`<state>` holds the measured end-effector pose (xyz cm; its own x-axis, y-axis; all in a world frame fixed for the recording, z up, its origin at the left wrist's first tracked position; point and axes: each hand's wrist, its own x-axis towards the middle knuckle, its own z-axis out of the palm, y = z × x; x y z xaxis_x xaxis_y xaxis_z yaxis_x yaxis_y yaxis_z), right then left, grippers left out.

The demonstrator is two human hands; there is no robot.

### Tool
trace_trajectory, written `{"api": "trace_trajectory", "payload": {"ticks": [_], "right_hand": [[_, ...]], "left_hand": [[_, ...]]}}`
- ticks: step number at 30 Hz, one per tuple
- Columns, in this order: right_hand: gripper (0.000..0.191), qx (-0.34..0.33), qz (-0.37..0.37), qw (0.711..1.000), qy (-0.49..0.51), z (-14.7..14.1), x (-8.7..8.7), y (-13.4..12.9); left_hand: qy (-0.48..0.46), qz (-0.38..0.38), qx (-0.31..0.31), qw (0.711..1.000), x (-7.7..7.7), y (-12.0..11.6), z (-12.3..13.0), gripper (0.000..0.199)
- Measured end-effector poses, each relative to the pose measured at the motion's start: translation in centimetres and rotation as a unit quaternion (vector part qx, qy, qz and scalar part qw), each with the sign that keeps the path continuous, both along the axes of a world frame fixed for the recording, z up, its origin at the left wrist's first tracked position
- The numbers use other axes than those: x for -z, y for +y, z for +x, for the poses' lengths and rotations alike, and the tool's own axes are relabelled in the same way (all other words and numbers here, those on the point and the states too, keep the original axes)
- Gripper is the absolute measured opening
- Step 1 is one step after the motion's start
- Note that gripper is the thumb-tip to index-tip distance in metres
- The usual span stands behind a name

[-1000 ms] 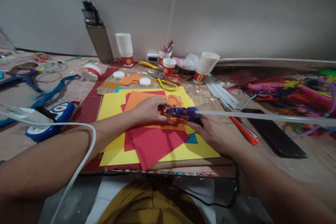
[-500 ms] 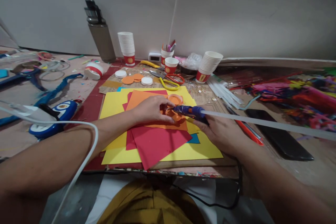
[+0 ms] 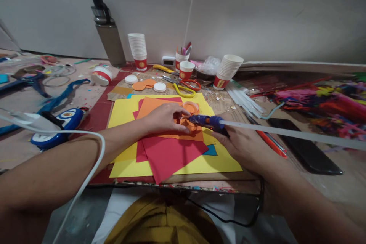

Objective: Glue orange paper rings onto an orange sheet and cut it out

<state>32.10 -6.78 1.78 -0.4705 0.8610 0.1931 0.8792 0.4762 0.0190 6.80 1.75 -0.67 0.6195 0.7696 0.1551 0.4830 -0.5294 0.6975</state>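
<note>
A craft workshop: coloured paper (image 3: pixel 175 156) lies by the worktop's (image 3: pixel 89 101) near edge, a glue gun (image 3: pixel 210 121) above it, scissors (image 3: pixel 182 82) towards the far edge, bright fuzzy strands (image 3: pixel 323 105) rightward.

"What's different from a second ago?"
"The blue plastic glue gun (image 3: pixel 208 121) has shifted right: its nozzle was left of the pale-rimmed orange ring (image 3: pixel 190 107), and now it's on the ring's near side."
"And the right hand (image 3: pixel 237 137)?"
"Gone right with it, farther from the ring."
"The long translucent white glue stick (image 3: pixel 286 132)?"
"It slants more toward the ring's near side. The rounded orange piece (image 3: pixel 187 125) just nearer than the ring shows more, less covered."
</note>
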Motion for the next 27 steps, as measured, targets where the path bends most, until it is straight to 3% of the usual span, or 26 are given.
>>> {"api": "trace_trajectory", "payload": {"ticks": [4,10,18,27], "right_hand": [[0.033,-0.019,0.01,1.0,-0.014,-0.6,0.1,-0.1],[0.035,0.019,-0.02,0.997,0.067,-1.0,-0.2,0.1],[0.035,0.038,-0.038,0.997,0.052,-0.4,-0.9,0.3],[0.026,0.014,-0.036,0.993,0.112,-1.2,-0.8,0.7]], "left_hand": [[0.011,-0.004,0.01,1.0,-0.2,0.0,0.0,0.057],[0.015,0.01,0.011,1.0,-0.3,0.1,0.0,0.054],[0.012,0.003,0.007,1.0,-0.2,0.1,-0.1,0.056],[0.007,0.013,0.019,1.0,-0.2,0.1,0.0,0.051]]}}
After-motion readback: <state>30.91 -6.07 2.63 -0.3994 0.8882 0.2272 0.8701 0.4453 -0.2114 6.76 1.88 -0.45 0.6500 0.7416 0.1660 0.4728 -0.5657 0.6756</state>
